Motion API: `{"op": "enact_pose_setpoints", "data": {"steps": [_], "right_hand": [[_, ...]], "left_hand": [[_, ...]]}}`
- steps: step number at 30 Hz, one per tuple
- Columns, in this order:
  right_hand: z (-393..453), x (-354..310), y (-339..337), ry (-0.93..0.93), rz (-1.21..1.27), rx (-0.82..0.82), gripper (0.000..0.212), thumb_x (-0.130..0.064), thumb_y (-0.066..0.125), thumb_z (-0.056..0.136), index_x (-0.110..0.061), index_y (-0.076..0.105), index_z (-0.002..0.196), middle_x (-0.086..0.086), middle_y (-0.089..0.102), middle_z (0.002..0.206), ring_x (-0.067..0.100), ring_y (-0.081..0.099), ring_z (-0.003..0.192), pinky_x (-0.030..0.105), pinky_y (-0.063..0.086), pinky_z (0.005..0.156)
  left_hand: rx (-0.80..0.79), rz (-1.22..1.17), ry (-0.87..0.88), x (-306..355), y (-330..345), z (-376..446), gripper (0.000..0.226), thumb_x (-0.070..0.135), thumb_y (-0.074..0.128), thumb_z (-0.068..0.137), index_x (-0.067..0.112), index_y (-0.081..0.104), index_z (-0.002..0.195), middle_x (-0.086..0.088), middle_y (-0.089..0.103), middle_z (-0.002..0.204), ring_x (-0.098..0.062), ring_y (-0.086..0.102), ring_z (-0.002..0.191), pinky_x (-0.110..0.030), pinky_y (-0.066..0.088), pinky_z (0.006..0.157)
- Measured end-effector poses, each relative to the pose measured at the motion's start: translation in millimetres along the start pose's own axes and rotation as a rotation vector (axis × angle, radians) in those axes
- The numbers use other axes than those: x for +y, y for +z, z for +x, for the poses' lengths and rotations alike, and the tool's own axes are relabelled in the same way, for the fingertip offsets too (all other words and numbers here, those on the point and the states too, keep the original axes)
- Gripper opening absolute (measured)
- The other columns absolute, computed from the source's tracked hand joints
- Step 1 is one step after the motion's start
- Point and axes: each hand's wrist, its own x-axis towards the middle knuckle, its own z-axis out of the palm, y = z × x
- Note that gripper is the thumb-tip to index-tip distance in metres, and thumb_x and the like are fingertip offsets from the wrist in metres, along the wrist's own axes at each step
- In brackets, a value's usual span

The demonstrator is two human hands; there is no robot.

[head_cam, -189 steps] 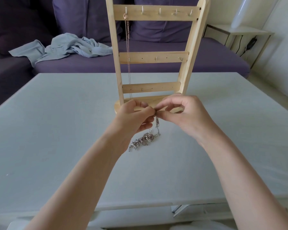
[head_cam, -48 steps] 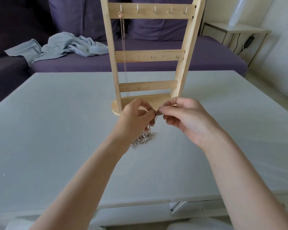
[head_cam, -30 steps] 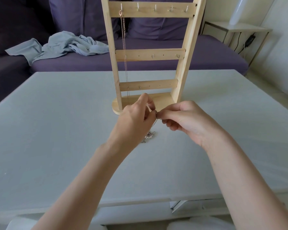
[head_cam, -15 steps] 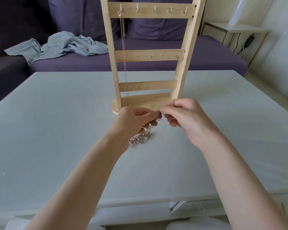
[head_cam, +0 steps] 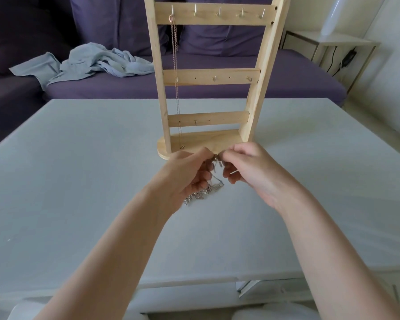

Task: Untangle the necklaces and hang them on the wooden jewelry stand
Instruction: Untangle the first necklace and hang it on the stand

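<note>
A wooden jewelry stand [head_cam: 254, 88] rises at the middle of the table, with three rails of small hooks. One thin rose-gold necklace [head_cam: 175, 72] hangs from the leftmost top hook down to the base. Just in front of the base, my left hand [head_cam: 185, 174] and my right hand [head_cam: 247, 169] pinch the top of a tangled silver necklace [head_cam: 202, 194] between their fingertips. Its lower bunch trails down onto the table under my left hand, partly hidden by the fingers.
The pale grey table [head_cam: 79, 181] spreads wide on both sides. Behind it is a purple sofa [head_cam: 217, 72] with a crumpled light-blue cloth [head_cam: 90, 63]. A white side table [head_cam: 333, 42] with a cable stands at the far right.
Both hands stay together at the same spot in front of the stand's base, working the silver chain. Their fingers shift slightly and the silver bunch sways below them.
</note>
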Motion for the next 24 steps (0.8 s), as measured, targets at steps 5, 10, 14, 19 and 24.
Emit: {"op": "enact_pose_setpoints", "data": {"steps": [5,10,14,19,24], "right_hand": [[-2,3,-6,-0.018,0.005,-0.049,0.017,-0.011,0.056,0.090,-0.006,0.062,0.075,0.004,0.059,0.072,0.012,0.054,0.065,0.018,0.044,0.055],[-3,2,-10,-0.003,0.097,-0.011,0.015,-0.005,0.058,0.087,-0.006,0.063,0.073,0.001,0.059,0.066,0.011,0.055,0.061,0.017,0.043,0.054],[-2,0,-9,0.006,0.201,0.081,0.016,-0.002,0.057,0.085,-0.004,0.061,0.070,0.002,0.063,0.063,0.008,0.057,0.057,0.016,0.044,0.054],[-4,-5,-14,0.005,0.411,0.113,0.021,0.005,0.057,0.084,-0.009,0.056,0.069,0.002,0.061,0.061,0.008,0.054,0.051,0.016,0.044,0.053],[-5,-4,-14,0.050,0.236,0.020,0.017,0.006,0.056,0.083,-0.010,0.057,0.076,0.000,0.059,0.058,0.011,0.051,0.052,0.018,0.042,0.050]], "left_hand": [[0.019,0.176,0.083,-5,4,2,0.021,0.012,0.047,0.094,0.011,0.059,0.076,0.002,0.062,0.075,-0.004,0.055,0.058,-0.016,0.045,0.054],[0.122,0.085,0.143,-4,1,7,0.009,0.003,0.051,0.091,0.002,0.057,0.084,-0.003,0.061,0.073,-0.005,0.056,0.056,-0.015,0.051,0.056],[0.151,0.002,0.173,-5,-1,8,0.015,-0.003,0.053,0.089,0.001,0.058,0.075,-0.006,0.064,0.071,-0.008,0.062,0.061,-0.015,0.054,0.063],[0.155,-0.112,0.158,-3,-2,9,0.015,-0.005,0.058,0.086,0.004,0.055,0.075,-0.007,0.065,0.073,-0.009,0.064,0.062,-0.019,0.056,0.071],[0.144,-0.148,0.198,-1,-2,7,0.020,-0.009,0.057,0.085,0.009,0.051,0.078,-0.006,0.055,0.075,-0.014,0.057,0.069,-0.018,0.056,0.071]]}}
